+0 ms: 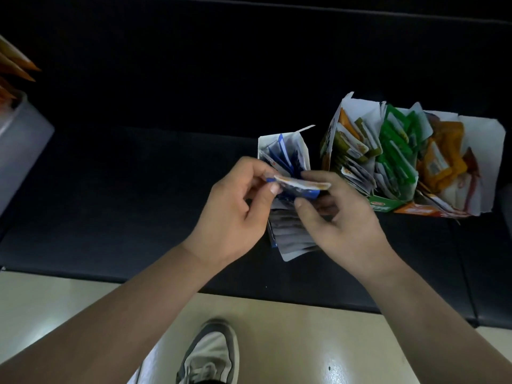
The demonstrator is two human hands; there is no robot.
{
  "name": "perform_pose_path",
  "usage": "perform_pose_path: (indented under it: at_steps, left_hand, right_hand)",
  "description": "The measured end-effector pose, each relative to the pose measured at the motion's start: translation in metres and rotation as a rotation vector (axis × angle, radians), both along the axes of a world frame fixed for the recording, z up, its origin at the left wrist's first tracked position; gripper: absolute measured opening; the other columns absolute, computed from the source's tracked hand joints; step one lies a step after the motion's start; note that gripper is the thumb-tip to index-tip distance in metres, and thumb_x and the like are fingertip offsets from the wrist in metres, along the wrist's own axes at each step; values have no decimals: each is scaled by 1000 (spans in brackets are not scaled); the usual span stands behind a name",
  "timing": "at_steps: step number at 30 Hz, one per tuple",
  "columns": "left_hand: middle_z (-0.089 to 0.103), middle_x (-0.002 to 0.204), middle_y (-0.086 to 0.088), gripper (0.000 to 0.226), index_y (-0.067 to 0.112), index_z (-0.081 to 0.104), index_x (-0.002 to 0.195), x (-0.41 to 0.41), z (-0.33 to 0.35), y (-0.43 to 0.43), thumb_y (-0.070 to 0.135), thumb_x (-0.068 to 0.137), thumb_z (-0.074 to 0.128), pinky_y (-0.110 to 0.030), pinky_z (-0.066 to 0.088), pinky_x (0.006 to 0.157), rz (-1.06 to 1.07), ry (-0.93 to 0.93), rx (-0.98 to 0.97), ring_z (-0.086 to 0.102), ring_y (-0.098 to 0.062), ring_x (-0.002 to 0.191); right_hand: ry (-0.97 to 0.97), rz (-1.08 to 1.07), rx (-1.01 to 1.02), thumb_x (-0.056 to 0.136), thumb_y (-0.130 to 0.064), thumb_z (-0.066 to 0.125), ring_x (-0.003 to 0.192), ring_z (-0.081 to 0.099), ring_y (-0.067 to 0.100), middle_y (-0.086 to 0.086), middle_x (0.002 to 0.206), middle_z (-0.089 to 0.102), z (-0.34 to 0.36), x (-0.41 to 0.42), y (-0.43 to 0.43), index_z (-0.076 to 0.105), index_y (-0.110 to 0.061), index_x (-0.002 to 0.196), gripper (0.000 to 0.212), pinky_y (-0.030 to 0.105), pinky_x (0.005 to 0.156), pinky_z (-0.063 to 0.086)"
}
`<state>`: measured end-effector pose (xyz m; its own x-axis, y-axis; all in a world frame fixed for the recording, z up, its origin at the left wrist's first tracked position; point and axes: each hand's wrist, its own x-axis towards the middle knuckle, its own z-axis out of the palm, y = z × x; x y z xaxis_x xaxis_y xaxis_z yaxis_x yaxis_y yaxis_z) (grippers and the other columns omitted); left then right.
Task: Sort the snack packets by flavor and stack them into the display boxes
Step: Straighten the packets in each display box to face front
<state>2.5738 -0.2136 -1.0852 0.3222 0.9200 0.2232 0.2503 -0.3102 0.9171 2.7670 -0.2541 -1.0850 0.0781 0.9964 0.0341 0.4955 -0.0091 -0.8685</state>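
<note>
A blue snack packet (299, 188) is held flat between both hands, just above the near half of the blue display box (304, 153), which stands on the dark padded worktop (138, 189) with more blue packets (279, 153) upright inside it. The left hand (235, 206) has its grip clamped on the packet's left end, thumb and forefinger pinching it. The right hand (340, 217) has its grip closed on the right end, fingers over the top edge and thumb underneath. Just right of the blue box, three more open display boxes stand side by side, touching: an olive-and-orange box (328, 142) with olive-edged packets (352, 145), a green box (383, 203) packed with green packets (396, 145), and, farthest right, an orange box (415, 210) with orange packets (440, 159). At the far left edge a grey container (25, 139) holds orange pointed pieces (13, 65). On the near side lie a pale floor (304, 328) and a grey-and-cream shoe (213, 353).
</note>
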Motion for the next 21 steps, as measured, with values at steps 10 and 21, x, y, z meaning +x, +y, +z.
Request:
perform_pose_path:
  at_steps: [10, 21]
  left_hand:
    - [63, 115, 6, 28, 11, 72, 120, -26, -20, 4, -2, 96, 63, -13, 49, 81, 102, 305, 170, 65, -8, 97]
    - [53, 114, 5, 37, 20, 70, 123, -16, -13, 43, 15, 88, 80, -20, 52, 68, 93, 378, 250, 57, -10, 73]
  right_hand:
    - [-131, 105, 139, 94, -18, 75, 91, 67, 10, -13, 110, 65, -8, 3, -5, 74, -21, 118, 24, 31, 76, 57]
    - [-318, 168, -138, 99, -52, 42, 105, 59, 13, -21, 104, 67, 2, -8, 7, 65, -44, 119, 32, 41, 86, 55]
